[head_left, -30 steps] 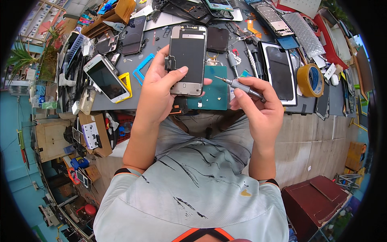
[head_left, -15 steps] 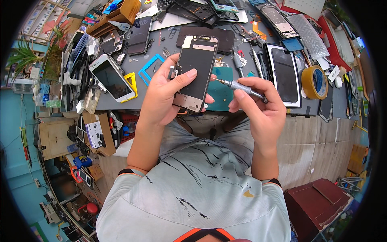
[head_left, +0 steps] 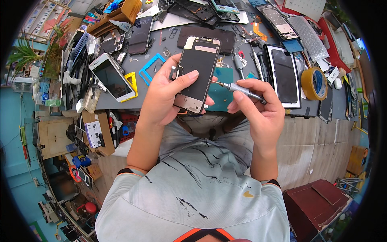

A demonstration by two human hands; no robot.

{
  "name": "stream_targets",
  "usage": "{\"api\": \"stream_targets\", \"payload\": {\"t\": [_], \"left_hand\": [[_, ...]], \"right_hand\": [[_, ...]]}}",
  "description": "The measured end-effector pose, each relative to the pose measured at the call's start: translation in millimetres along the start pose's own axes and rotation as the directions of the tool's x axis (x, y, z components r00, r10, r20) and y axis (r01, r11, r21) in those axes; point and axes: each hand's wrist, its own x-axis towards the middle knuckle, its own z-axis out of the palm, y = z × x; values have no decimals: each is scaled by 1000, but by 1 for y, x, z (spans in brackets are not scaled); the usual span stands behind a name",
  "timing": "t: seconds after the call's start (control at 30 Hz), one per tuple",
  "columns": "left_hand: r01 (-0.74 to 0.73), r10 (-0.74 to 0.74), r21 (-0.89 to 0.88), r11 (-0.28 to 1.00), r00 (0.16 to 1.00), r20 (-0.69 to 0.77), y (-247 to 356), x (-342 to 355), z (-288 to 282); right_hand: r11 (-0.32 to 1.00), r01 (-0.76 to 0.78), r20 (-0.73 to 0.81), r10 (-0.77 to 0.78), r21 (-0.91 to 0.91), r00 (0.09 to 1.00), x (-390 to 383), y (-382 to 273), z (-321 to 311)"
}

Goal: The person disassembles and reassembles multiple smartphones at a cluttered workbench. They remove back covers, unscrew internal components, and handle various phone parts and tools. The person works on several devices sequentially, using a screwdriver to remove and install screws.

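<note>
Screwdriver [head_left: 238, 88] right of screen panel [head_left: 197, 74] (touching)

Crowded bench, open air over my lap

I see free passage below the grey table edge [head_left: 121, 104]; beyond it, a white-framed smartphone [head_left: 112, 76], black glass phone [head_left: 284, 76] and yellow tape roll [head_left: 314, 83] block.

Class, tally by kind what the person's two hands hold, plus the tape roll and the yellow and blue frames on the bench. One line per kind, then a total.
Phone screen panel, in left hand: 1
Screwdriver, in right hand: 1
Tape roll: 1
Yellow frame: 1
Blue frame: 1
Total: 5
</note>
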Motion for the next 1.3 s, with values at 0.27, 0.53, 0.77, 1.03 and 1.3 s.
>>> {"api": "stream_targets", "payload": {"t": [0.27, 0.53, 0.77, 1.03, 1.3], "left_hand": [[17, -17, -14, 1000, 1000, -1, 3, -1, 2], [73, -72, -49, 996, 997, 16, 5, -2, 4], [106, -101, -84, 991, 993, 66, 2, -1, -1], [84, -78, -73, 994, 994, 76, 2, -1, 0], [7, -7, -30, 1000, 1000, -9, -2, 1, 7]], "right_hand": [[999, -23, -9, 24, 37, 1000, 1, 0, -3], [997, -37, -22, 38, 67, 999, 1, 4, -7], [997, -37, -13, 37, 68, 999, 0, 2, -8], [995, -16, 8, 16, 96, 1000, 0, 5, -9], [994, 38, -35, -42, -105, 999, -5, -3, -1]]}}
